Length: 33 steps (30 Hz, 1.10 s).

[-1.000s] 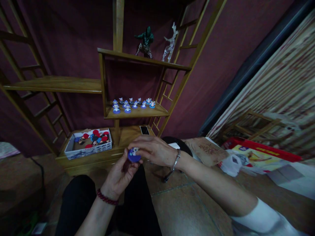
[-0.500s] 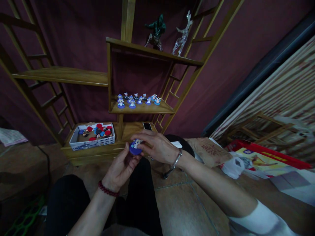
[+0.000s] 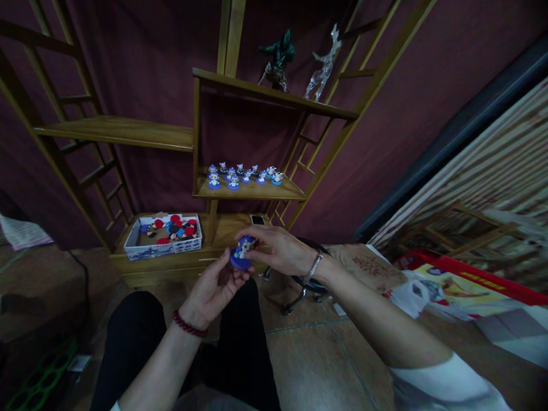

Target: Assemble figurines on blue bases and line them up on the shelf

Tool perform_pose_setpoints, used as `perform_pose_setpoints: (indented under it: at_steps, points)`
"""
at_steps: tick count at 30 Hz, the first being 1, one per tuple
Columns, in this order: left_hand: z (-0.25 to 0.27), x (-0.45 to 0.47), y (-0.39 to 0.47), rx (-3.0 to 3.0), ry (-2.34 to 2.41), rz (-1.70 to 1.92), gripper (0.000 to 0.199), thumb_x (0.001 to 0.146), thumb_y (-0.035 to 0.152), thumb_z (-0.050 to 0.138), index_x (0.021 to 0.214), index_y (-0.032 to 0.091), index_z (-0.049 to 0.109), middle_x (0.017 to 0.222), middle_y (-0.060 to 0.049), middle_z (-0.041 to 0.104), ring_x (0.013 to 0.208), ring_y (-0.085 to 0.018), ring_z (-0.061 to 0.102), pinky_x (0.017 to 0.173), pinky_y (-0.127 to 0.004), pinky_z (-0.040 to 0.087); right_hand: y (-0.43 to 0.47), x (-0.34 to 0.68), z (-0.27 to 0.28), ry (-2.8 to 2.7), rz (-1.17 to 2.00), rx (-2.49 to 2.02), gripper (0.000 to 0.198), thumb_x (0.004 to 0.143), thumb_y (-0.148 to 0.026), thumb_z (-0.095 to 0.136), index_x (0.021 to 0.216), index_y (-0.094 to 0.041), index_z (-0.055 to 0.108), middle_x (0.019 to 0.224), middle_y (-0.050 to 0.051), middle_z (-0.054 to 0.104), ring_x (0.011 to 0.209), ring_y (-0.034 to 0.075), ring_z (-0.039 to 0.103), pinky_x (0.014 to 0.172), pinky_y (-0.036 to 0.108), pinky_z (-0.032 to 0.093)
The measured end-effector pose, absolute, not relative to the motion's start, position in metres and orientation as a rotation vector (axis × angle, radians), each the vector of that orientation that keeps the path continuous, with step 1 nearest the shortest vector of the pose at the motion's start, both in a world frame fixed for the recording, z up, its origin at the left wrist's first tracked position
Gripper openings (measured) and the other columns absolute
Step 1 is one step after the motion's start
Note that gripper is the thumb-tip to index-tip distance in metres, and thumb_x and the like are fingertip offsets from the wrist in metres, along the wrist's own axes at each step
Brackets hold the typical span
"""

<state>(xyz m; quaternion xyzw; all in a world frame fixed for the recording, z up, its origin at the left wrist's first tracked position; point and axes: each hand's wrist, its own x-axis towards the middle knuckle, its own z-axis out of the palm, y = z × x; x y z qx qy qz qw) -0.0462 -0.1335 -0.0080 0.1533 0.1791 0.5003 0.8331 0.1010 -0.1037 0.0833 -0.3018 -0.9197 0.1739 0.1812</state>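
Note:
Between my two hands is a small purple and white figurine (image 3: 242, 253) on a round purple base. My left hand (image 3: 217, 288) grips the base from the left and below, palm turned up. From the right, my right hand (image 3: 280, 249) closes its fingers around the figurine's upper side. Beyond the hands, several similar figurines (image 3: 233, 181) stand in rows on a small wooden shelf (image 3: 252, 193). At the lower left, a white patterned cardboard box (image 3: 165, 251) holds a jumble of figurines with red, blue and black parts.
A dark phone (image 3: 257, 220) lies on the lower cabinet top. On the upper shelf stand a green figure (image 3: 280, 60) and a clear deer figure (image 3: 324, 65). A wheeled stool (image 3: 306, 285) is behind my right hand. A red box (image 3: 475, 279) and plastic bag (image 3: 411, 297) lie right.
The figurine has tipped more upright, so its body shows above the base. Both hands still hold it and sit slightly further right in view; the camera view has shifted a little.

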Motion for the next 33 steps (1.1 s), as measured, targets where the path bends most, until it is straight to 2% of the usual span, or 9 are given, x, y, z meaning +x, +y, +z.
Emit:
perform_pose_setpoints:
  at_steps: [9,18,21,26,33]
  points:
    - [-0.004,-0.046,-0.139,0.279,0.405,1.063,0.022,0.082,0.025,0.045,0.082,0.009,0.06,0.076,-0.008,0.062,0.064,-0.012,0.06,0.055,-0.018,0.049,-0.109,0.098,0.086,-2.63,0.419,-0.817,0.023,0.079,-0.023,0.051,0.102,-0.02,0.05,0.092,0.002,0.057,0.084,0.013,0.054,0.075,0.026,0.042]
    - [-0.015,-0.038,-0.139,0.21,0.384,1.021,0.024,0.082,0.028,0.046,0.079,0.008,0.059,0.069,-0.008,0.06,0.056,-0.008,0.056,0.045,-0.013,0.045,-0.117,0.1,0.076,-2.652,0.299,-0.815,0.022,0.08,-0.018,0.048,0.102,-0.019,0.052,0.095,0.005,0.056,0.091,0.014,0.051,0.08,0.027,0.041]
    - [-0.013,-0.035,-0.139,0.199,0.394,1.032,0.02,0.081,0.024,0.047,0.078,0.009,0.059,0.07,-0.007,0.061,0.056,-0.009,0.057,0.048,-0.016,0.048,-0.117,0.102,0.077,-2.625,0.396,-0.822,0.023,0.078,-0.016,0.05,0.1,-0.021,0.053,0.094,0.003,0.056,0.09,0.013,0.052,0.079,0.027,0.042]
    - [-0.007,-0.039,-0.135,0.295,0.412,1.02,0.022,0.082,0.023,0.045,0.083,0.007,0.06,0.074,-0.011,0.063,0.06,-0.012,0.06,0.052,-0.017,0.049,-0.113,0.105,0.083,-2.467,0.6,-0.972,0.036,0.072,-0.02,0.057,0.107,-0.021,0.047,0.094,0.001,0.058,0.082,0.013,0.055,0.076,0.027,0.043]
    - [0.005,-0.037,-0.121,0.384,0.388,1.01,0.024,0.082,0.025,0.045,0.084,0.006,0.059,0.076,-0.015,0.063,0.059,-0.011,0.06,0.052,-0.015,0.049,-0.099,0.114,0.076,-2.226,0.828,-0.89,0.029,0.073,-0.029,0.058,0.098,-0.018,0.051,0.089,0.001,0.057,0.083,0.012,0.054,0.078,0.028,0.044]
